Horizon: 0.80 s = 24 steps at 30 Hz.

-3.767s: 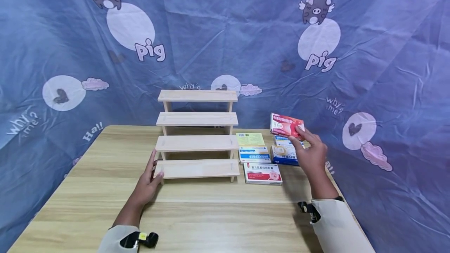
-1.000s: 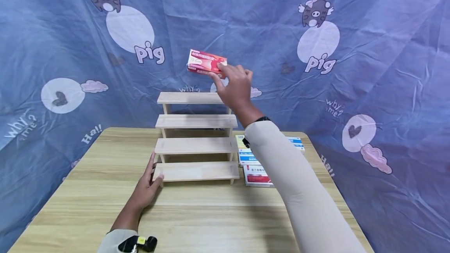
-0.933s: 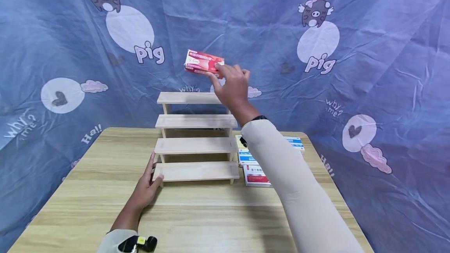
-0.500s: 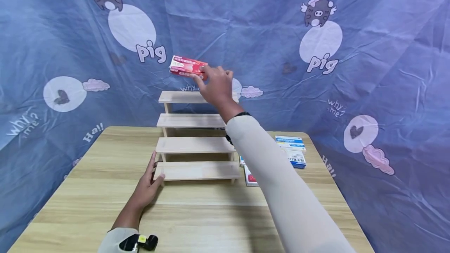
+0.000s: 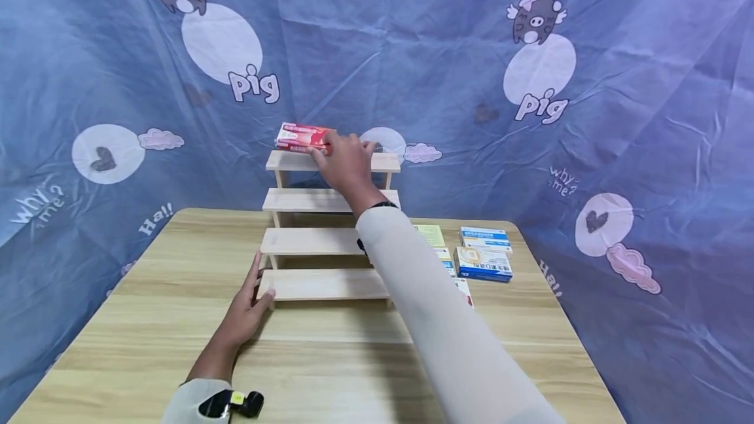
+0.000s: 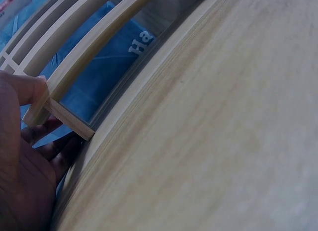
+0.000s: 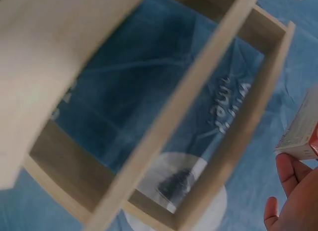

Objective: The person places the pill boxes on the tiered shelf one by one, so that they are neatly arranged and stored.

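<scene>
A wooden stand (image 5: 326, 285) of stepped shelves stands on the table. My right hand (image 5: 349, 161) pinches a red and white medicine box (image 5: 302, 137) between thumb and fingers, right at the left part of the top shelf (image 5: 377, 162). In the right wrist view, a corner of the medicine box (image 7: 300, 134) shows beside the fingers, at the right edge. My left hand (image 5: 244, 309) grips the left end of the lowest shelf. The left wrist view has its thumb on the shelf's end (image 6: 59, 84) and the other fingers behind the leg.
On the table (image 5: 330, 371), right of the stand, lie several medicine boxes, among them a blue and white box (image 5: 483, 264) and another behind it (image 5: 485, 239). My right sleeve (image 5: 430, 306) hides part of them. A blue printed cloth (image 5: 442, 84) hangs behind the table.
My right hand has carried the red and white medicine box from the right side, leftward over the stand, then down to the top shelf. The left hand stays at the lowest shelf.
</scene>
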Motion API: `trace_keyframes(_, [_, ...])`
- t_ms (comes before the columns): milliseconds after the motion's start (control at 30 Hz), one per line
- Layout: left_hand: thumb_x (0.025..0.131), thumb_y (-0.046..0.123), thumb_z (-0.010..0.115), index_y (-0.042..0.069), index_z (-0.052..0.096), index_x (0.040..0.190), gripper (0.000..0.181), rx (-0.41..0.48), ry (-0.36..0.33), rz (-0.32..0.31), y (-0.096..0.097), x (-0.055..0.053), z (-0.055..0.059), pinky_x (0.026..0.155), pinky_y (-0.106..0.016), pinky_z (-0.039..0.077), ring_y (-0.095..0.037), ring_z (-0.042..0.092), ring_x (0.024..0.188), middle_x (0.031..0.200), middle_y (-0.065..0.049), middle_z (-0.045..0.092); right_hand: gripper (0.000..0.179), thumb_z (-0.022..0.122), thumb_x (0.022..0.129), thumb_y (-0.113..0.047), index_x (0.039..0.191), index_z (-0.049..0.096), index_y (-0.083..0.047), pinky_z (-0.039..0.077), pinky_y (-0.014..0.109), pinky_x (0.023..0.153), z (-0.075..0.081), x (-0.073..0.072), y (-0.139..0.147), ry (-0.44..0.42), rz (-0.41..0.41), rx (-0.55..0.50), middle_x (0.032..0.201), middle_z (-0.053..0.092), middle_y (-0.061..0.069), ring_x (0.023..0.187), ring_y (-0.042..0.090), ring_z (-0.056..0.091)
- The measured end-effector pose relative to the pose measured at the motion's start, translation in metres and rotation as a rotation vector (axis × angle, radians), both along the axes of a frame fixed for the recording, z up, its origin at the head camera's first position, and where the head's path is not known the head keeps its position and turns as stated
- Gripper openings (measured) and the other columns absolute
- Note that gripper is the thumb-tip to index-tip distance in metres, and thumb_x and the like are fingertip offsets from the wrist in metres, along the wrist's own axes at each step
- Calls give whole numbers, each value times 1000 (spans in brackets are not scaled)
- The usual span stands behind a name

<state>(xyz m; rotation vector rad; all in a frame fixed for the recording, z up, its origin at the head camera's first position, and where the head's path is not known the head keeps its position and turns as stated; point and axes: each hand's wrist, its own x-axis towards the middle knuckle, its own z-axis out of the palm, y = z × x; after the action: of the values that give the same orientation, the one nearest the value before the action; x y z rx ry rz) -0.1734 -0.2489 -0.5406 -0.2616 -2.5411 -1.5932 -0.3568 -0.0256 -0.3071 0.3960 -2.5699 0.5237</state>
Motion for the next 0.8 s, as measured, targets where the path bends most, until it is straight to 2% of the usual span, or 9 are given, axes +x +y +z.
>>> trace_keyframes(67, [116,15,53,23,-3,178,84,15,-3,-9,-1,0,0,103,-5,36,-57,38,156,173,-34,30,49,65,106,-58,140,70,-22,34,67,122,-6,0,-5,-27,-8,6,121,80,2,125,25,66])
trace_keyframes(133, [116,14,53,24,-3,178,84,27,0,-14,-1,-1,-1,100,0,31,-59,38,156,173,-35,28,51,65,106,-58,142,69,-22,32,70,124,-10,1,-11,-49,-22,7,127,79,2,128,25,65])
trace_keyframes(367, [116,13,53,21,-2,178,84,21,31,-16,-6,-1,-1,100,3,27,-58,32,158,175,-35,24,53,64,107,-58,146,66,-23,32,68,121,-16,4,-27,-121,-90,20,133,77,1,134,25,59])
trace_keyframes(567, [115,10,53,23,-2,178,84,38,50,-20,-4,-1,-2,102,4,25,-58,30,158,176,-35,21,52,64,107,-58,147,64,-24,27,69,122,-22,2,-27,-137,-100,10,132,77,1,135,26,58])
trace_keyframes(800, [116,13,52,24,-3,178,84,40,14,-23,0,-1,-2,101,3,26,-58,32,158,176,-35,24,55,62,107,-60,148,63,-23,26,68,123,-24,-2,-23,-155,-93,20,129,76,1,136,27,57])
